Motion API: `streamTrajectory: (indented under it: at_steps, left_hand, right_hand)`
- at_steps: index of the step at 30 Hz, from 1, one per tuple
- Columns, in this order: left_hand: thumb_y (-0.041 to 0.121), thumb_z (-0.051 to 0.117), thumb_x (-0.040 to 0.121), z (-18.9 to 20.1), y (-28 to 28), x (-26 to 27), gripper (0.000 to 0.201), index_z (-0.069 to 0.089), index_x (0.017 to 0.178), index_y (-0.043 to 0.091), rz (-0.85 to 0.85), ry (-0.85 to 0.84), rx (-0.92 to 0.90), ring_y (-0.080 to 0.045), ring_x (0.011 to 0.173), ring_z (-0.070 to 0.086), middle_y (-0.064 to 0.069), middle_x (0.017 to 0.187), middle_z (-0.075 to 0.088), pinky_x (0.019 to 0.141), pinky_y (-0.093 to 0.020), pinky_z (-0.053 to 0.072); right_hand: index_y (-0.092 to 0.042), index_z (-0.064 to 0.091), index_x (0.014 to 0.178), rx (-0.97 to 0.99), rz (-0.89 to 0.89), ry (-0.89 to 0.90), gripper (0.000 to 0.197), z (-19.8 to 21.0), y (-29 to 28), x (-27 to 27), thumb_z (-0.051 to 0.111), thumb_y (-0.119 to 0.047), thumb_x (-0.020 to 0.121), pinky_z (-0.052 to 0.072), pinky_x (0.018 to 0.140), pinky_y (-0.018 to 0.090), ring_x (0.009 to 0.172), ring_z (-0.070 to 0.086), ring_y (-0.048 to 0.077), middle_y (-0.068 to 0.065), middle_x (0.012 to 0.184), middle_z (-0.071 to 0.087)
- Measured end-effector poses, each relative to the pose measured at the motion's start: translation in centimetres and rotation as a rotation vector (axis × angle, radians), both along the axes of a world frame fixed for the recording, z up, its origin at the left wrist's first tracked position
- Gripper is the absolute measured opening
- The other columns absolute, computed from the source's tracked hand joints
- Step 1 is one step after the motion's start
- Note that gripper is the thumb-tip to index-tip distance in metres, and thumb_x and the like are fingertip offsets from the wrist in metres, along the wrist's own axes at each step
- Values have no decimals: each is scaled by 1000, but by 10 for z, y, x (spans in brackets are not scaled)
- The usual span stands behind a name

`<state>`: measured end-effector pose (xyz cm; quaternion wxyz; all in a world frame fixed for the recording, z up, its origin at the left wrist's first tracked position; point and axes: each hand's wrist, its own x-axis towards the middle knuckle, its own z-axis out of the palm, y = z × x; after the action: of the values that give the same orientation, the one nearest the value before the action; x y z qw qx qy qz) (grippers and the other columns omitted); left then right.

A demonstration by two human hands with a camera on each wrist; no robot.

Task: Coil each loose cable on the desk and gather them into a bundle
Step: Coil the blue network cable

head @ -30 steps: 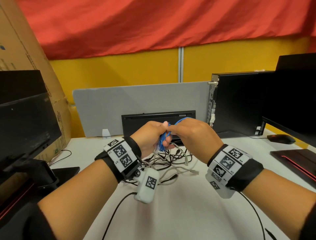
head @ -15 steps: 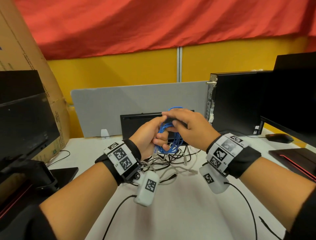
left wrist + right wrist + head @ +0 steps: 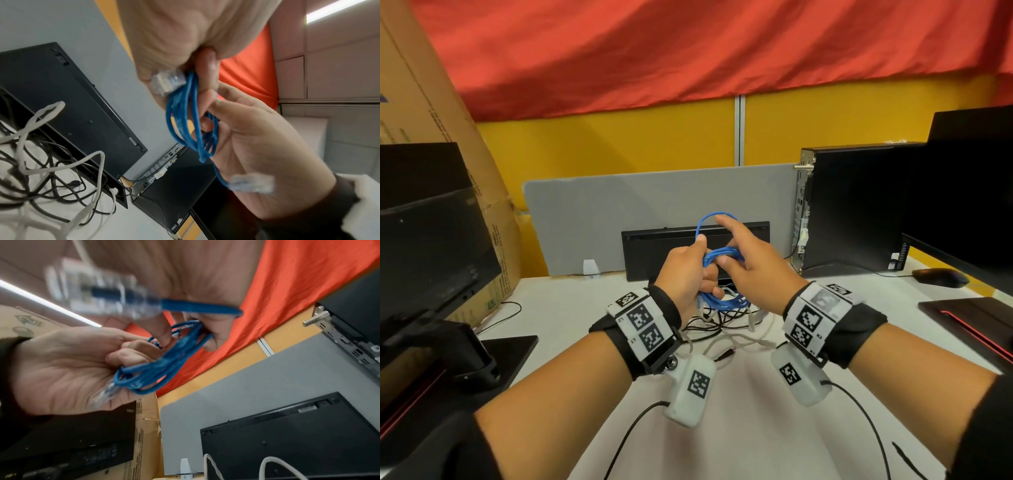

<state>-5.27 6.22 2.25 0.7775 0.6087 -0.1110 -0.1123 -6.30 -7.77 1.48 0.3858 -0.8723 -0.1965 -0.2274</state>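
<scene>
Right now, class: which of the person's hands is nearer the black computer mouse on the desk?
Right. The right hand is raised mid-desk, the mouse off to its right; the left hand is farther left.

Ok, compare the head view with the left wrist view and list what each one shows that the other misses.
Head view only: the mouse at the right, the cardboard box at the left, and both wrist bands.

Left wrist view only: the clear plug of the blue cable against the left hand, and a second plug, blurred.

Both: the left hand gripping the blue coil, the right hand on it, and the loose cables on the desk.
</scene>
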Motion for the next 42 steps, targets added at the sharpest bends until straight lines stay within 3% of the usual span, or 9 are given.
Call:
streamTrajectory:
  at_steps: [5,10,16,21,24,29,33,38,42]
  left_hand:
    - [36,34,104,2,-2,0,36,48,83,11,61,37,55,-10,36,27,3,46,32,41,-25,36]
    - [35,39,103,9,3,0,36,52,80,12,-19,-5,213,-12,42,23,1,50,28,41,-24,29]
    - [24,40,100,9,6,1,34,54,71,11,4,-93,344,-12,40,24,0,50,30,39,-23,29]
    - [15,40,99,6,4,1,36,58,69,6,121,-265,495,-15,40,36,-2,50,40,41,-27,34]
    - [8,42,96,7,2,4,29,60,81,-9,163,-379,573,-10,47,39,-10,60,53,47,-25,35]
    - [20,50,95,5,6,6,31,63,68,14,132,-285,406,-6,34,38,8,43,48,38,-21,33]
    - [24,54,97,2,11,5,37,63,61,17,74,-275,331,-10,37,33,2,46,39,39,-22,31]
    - [31,54,98,5,11,8,34,62,74,8,-31,-323,331,-10,39,30,0,49,38,38,-21,30]
    - [35,51,99,5,5,8,43,54,63,11,-85,-358,335,-19,43,37,-14,56,42,37,-20,29]
  right_hand:
    - [-34,24,148,-126,-73,-61,63,-3,5,-1,47,-15,93,45,60,19,68,52,-4,-17,81,48]
    - [-30,16,152,-364,-200,-96,65,-3,10,-6,41,-22,93,54,70,41,84,57,18,-1,103,54]
    - [-16,37,144,-529,-281,-119,50,-4,16,-4,48,-23,96,47,67,28,87,59,20,6,116,52]
    - [-18,52,80,-412,-313,-87,13,-2,14,3,57,-11,90,45,61,39,68,46,21,4,95,39]
    - [-12,61,88,-379,-258,-47,8,-1,11,11,59,-5,86,39,66,37,76,47,24,7,93,44]
    - [-14,73,86,-253,-214,-214,13,-4,4,10,80,-19,75,34,61,23,74,49,16,-1,90,44]
    - [-29,67,93,-101,-54,-60,41,3,-7,9,89,-35,59,39,65,16,72,51,-1,-10,89,57]
    - [-21,68,100,197,208,266,29,3,-13,4,74,-38,79,53,68,31,77,69,24,2,83,72]
    - [-13,70,105,350,354,677,58,0,-11,-4,52,-62,79,46,60,31,73,60,18,-1,89,71]
